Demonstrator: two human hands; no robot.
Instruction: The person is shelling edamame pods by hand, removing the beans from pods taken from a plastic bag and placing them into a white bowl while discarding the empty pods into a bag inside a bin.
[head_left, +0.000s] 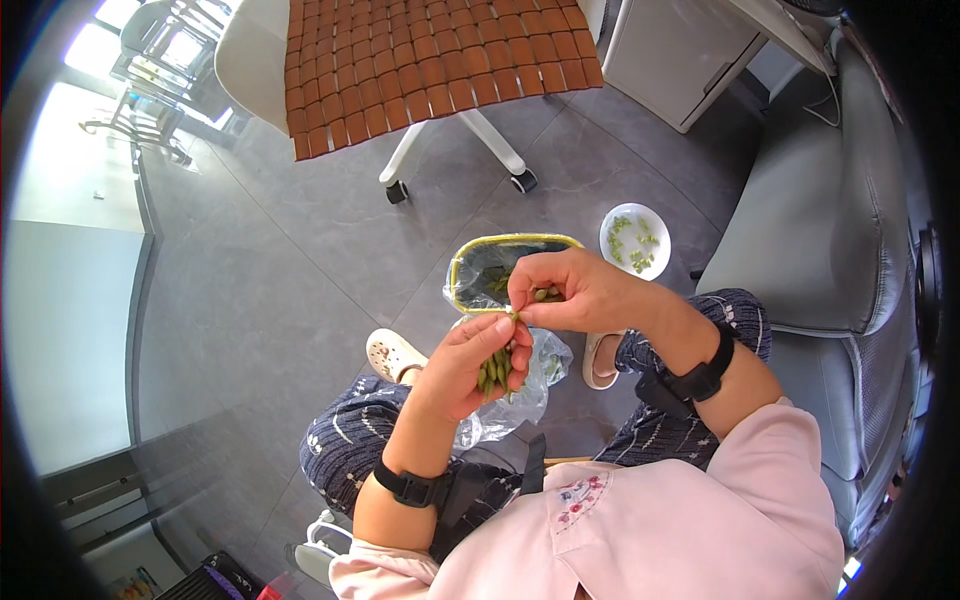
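My left hand (469, 360) holds a bunch of green bean pods (495, 373) in its curled fingers. My right hand (581, 292) meets it fingertip to fingertip over one small pod (516, 316), and several more pods (548, 294) are tucked in its palm. Just beyond the hands is a bin with a yellow rim (480, 241) and a clear plastic liner, with green pods or husks inside. A white bowl (609, 217) with scattered shelled green beans (642, 259) stands on the floor to its right. Below my hands lies a clear plastic bag (517, 409), partly hidden, with something green in it.
A wheeled chair with a brown tile mat (442, 64) stands ahead. A white cabinet (675, 60) is at the upper right, and a grey leather seat (795, 217) is close on the right. My feet, in cream clogs (391, 354), flank the bag on the grey tiled floor (262, 300).
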